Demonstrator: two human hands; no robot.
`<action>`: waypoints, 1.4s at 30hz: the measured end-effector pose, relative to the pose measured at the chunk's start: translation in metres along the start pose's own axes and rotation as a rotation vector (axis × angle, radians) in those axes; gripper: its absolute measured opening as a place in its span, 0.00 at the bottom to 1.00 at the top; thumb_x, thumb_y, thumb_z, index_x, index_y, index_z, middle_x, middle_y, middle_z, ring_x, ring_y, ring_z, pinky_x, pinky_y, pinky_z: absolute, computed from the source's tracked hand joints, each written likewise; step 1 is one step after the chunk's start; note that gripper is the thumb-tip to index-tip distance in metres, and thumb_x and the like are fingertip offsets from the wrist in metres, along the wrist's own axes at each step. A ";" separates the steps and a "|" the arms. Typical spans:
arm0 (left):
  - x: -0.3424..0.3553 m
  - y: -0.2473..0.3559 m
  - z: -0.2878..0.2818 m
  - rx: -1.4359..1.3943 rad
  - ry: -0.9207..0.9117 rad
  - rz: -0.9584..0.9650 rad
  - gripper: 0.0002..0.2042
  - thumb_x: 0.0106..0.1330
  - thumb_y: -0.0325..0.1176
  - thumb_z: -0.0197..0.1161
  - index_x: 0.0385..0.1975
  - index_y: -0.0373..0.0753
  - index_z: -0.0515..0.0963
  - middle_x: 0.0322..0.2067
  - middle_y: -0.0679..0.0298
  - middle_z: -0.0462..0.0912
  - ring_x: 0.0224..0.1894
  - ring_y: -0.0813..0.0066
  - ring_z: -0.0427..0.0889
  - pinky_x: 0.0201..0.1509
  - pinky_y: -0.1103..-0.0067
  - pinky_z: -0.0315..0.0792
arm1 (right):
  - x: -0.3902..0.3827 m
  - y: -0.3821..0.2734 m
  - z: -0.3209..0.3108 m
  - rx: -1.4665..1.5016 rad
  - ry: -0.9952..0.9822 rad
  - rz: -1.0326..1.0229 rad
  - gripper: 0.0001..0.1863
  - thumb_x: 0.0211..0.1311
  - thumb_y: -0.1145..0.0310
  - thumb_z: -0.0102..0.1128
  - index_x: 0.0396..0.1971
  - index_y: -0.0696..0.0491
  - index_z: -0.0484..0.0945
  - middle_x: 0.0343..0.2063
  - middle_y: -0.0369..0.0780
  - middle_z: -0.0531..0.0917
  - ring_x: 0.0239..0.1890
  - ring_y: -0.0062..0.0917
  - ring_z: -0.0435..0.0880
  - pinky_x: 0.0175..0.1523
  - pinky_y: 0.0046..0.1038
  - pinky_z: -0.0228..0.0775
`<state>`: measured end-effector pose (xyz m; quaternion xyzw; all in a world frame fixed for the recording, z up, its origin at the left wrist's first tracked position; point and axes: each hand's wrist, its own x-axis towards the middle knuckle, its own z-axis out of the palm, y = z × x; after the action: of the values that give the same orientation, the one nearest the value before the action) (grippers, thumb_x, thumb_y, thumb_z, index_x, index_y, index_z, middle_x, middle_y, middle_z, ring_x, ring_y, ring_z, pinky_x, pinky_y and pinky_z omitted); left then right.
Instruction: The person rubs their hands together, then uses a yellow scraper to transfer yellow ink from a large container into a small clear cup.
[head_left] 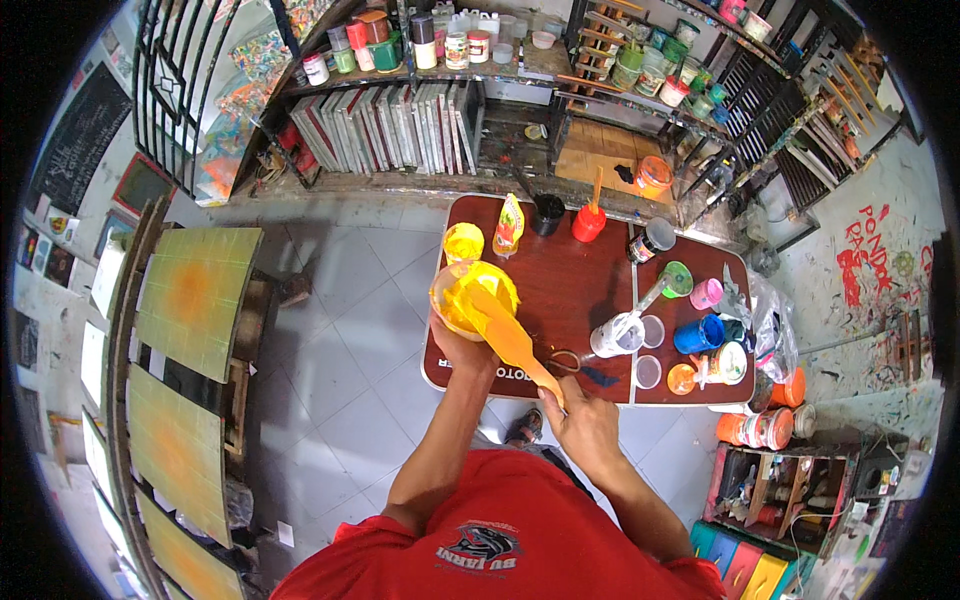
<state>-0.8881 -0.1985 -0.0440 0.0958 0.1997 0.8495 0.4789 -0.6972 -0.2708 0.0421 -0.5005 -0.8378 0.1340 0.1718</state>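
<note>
My left hand [462, 347] is wrapped round a bowl [439, 303] smeared with yellow paint, held over the left end of the dark red table [570, 270]. My right hand [583, 424] grips the handle of a flat spatula [511, 340] coated in yellow-orange, its broad end inside the bowl. A tub of yellow paint [463, 241] stands just beyond the bowl. Behind it are a yellow squeeze pouch [509, 226], a black cup [547, 214] and a red pot [588, 224] with a stick in it. A pair of scissors [566, 361] appears to lie beside the spatula.
Several cups crowd the table's right part, among them a white cup [617, 336], a blue pot [699, 334] and a green cup [677, 279]. Yellow-green panels [180, 455] rest on a rack at left. Shelves of paint containers [456, 50] and stacked frames [385, 128] line the back.
</note>
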 end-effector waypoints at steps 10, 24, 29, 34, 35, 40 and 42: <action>0.014 0.025 -0.003 0.081 -0.084 0.038 0.25 0.74 0.49 0.44 0.59 0.36 0.70 0.50 0.52 0.81 0.47 0.57 0.85 0.50 0.62 0.82 | -0.020 0.014 -0.028 -0.080 -0.095 0.011 0.17 0.69 0.54 0.59 0.32 0.54 0.75 0.18 0.46 0.82 0.16 0.40 0.82 0.21 0.39 0.72; 0.001 0.016 -0.014 0.044 -0.014 -0.078 0.22 0.75 0.47 0.45 0.58 0.39 0.70 0.51 0.55 0.80 0.50 0.60 0.83 0.53 0.63 0.80 | -0.032 0.022 -0.073 0.104 -0.120 0.117 0.18 0.70 0.54 0.59 0.32 0.56 0.76 0.18 0.39 0.80 0.15 0.31 0.80 0.22 0.32 0.70; -0.007 0.006 0.005 0.642 -0.116 0.176 0.21 0.75 0.46 0.46 0.58 0.38 0.70 0.50 0.55 0.80 0.49 0.61 0.84 0.53 0.64 0.81 | -0.012 0.013 -0.037 1.221 -0.430 0.508 0.25 0.77 0.47 0.45 0.36 0.56 0.74 0.18 0.33 0.68 0.17 0.16 0.63 0.23 0.22 0.56; -0.011 0.002 0.008 0.236 -0.030 -0.018 0.22 0.75 0.48 0.45 0.58 0.39 0.71 0.49 0.56 0.81 0.50 0.62 0.84 0.53 0.66 0.81 | 0.009 0.004 0.003 1.396 -0.590 0.637 0.26 0.78 0.45 0.41 0.32 0.55 0.72 0.14 0.27 0.59 0.15 0.13 0.53 0.21 0.20 0.48; -0.011 0.001 0.005 0.141 -0.022 -0.032 0.21 0.74 0.43 0.45 0.58 0.37 0.72 0.51 0.60 0.81 0.50 0.66 0.83 0.52 0.70 0.80 | 0.009 0.007 0.011 1.342 -0.589 0.634 0.28 0.77 0.43 0.43 0.28 0.54 0.72 0.12 0.27 0.60 0.12 0.13 0.53 0.20 0.20 0.48; -0.001 0.008 0.001 0.225 -0.016 0.022 0.23 0.75 0.47 0.41 0.58 0.38 0.72 0.48 0.60 0.83 0.48 0.65 0.84 0.50 0.70 0.81 | 0.002 0.017 0.004 1.116 -0.621 0.667 0.31 0.75 0.40 0.44 0.24 0.54 0.72 0.12 0.29 0.64 0.11 0.14 0.58 0.17 0.21 0.48; -0.001 0.010 -0.002 0.209 0.002 -0.002 0.24 0.75 0.49 0.39 0.58 0.39 0.73 0.47 0.60 0.83 0.46 0.64 0.85 0.49 0.70 0.82 | -0.001 0.021 -0.001 1.062 -0.638 0.671 0.31 0.74 0.39 0.45 0.24 0.54 0.72 0.11 0.29 0.64 0.10 0.14 0.59 0.16 0.21 0.47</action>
<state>-0.8963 -0.2046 -0.0411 0.1442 0.2879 0.8236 0.4669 -0.6791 -0.2619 0.0345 -0.5166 -0.4690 0.7109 0.0883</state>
